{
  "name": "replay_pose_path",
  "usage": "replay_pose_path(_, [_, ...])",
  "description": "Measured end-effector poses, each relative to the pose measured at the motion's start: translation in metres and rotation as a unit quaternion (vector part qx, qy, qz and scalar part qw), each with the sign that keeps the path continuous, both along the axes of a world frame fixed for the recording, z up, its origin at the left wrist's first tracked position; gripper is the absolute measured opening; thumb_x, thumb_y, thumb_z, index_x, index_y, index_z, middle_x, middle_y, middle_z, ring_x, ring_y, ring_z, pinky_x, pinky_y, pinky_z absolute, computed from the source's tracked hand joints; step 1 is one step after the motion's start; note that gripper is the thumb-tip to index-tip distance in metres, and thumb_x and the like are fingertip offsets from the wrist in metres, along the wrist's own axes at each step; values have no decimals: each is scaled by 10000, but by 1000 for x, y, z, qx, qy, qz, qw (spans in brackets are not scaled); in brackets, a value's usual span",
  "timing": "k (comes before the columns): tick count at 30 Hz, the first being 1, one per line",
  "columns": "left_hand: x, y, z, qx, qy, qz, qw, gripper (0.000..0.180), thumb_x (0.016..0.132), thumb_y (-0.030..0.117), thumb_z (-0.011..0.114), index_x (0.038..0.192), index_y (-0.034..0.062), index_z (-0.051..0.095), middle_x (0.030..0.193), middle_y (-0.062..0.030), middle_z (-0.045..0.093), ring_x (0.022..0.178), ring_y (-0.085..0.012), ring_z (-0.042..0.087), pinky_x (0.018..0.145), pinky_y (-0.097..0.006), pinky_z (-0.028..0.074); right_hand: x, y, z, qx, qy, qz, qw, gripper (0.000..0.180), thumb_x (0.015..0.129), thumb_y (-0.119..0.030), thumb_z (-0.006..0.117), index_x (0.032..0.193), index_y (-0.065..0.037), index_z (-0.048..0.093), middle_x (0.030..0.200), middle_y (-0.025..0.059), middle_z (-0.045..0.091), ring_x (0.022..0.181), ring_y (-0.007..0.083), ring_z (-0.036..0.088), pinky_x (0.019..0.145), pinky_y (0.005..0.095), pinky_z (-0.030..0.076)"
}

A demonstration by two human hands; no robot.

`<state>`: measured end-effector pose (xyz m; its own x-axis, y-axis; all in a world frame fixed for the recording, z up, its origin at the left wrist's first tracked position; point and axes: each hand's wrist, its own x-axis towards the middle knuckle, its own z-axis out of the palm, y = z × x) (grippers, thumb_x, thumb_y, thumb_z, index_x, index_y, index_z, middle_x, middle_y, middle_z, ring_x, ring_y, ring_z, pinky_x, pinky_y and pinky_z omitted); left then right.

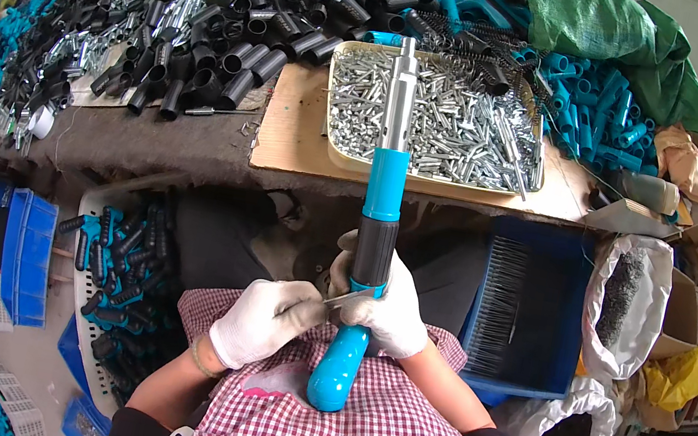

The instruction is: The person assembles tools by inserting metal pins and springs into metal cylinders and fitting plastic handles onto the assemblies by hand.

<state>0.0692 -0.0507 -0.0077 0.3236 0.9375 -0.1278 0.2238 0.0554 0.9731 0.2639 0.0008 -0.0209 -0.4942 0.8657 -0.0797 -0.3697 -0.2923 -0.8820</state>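
My right hand, in a white glove, is closed around the middle of a nail gun. The tool stands steeply in front of my apron, its steel barrel pointing away and its rounded turquoise handle toward me. Its body is turquoise with a black sleeve. My left hand, gloved too, pinches a thin metal piece against the tool just above the handle. Fingers partly cover that piece, so its kind cannot be made out. The checkered apron lies under both wrists.
On the bench ahead, a cream tray holds many small steel pins. Black sleeves and turquoise housings are heaped around it. At left is a white basket of handles; at right, a blue bin of springs and white sacks.
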Motion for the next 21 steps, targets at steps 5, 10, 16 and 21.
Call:
replay_pose_path(5, [3, -4, -4, 5, -31, 12, 999, 421, 1003, 401, 629, 918, -8, 681, 724, -98, 634, 682, -143, 595, 648, -310, 482, 6, -3, 4, 18, -17, -8, 1000, 856, 636, -222, 909, 1333, -19, 455, 862, 67, 582, 761, 151, 592, 636, 287, 520])
replay_pose_path(10, [11, -9, -16, -26, -89, 45, 995, 407, 1005, 373, 637, 904, -20, 675, 754, -66, 652, 703, -119, 583, 662, -293, 481, 6, -4, -2, 21, 17, -22, 999, 745, 679, -235, 916, 1248, -41, 477, 866, 62, 580, 741, 158, 599, 671, 308, 526])
replay_pose_path(16, [18, -4, -14, -68, -356, 178, 915, 399, 1039, 397, 556, 861, 41, 557, 663, 11, 451, 561, -104, 439, 539, -256, 346, 0, -14, -8, 120, -21, -71, 990, 491, 700, -120, 876, 1038, -52, 527, 837, 61, 600, 737, 171, 610, 674, 325, 524])
replay_pose_path(21, [23, 18, 24, -29, -394, 233, 889, 423, 1072, 409, 468, 793, 91, 466, 562, 65, 285, 434, -45, 237, 414, -240, 186, 11, -15, 5, 103, 11, -83, 991, 479, 655, 16, 832, 1001, -50, 507, 787, 75, 577, 683, 205, 623, 600, 337, 538])
